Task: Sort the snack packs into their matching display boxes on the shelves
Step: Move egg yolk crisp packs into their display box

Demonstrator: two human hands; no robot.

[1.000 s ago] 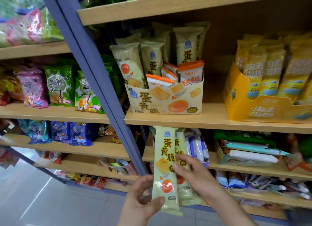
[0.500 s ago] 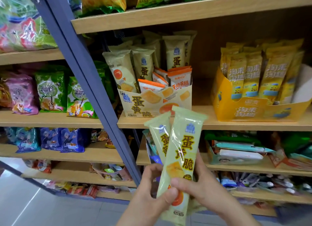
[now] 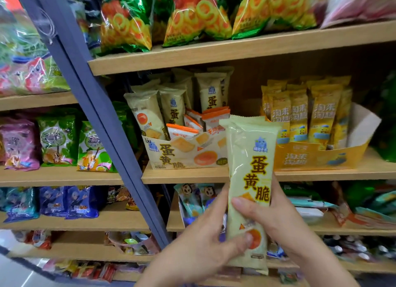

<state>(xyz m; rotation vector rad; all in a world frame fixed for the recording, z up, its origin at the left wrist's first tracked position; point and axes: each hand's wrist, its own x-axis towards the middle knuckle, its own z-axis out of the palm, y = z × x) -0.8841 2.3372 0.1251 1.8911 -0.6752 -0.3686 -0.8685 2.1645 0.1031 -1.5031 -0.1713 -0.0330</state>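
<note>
Lower centre: left hand point(image 3: 199, 250) and right hand point(image 3: 285, 233), fingers point(image 3: 240, 202) clamped on upright pale snack packs point(image 3: 249, 149). Matching display box point(image 3: 171, 158) mid-frame, behind.

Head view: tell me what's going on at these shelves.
A person grips a pale yellow snack pack, apparently with a second behind it, upright in both hands: left hand low, right hand at its middle. It is held before the matching cream display box on the shelf, not yet inside. That box also holds orange-topped packets.
</note>
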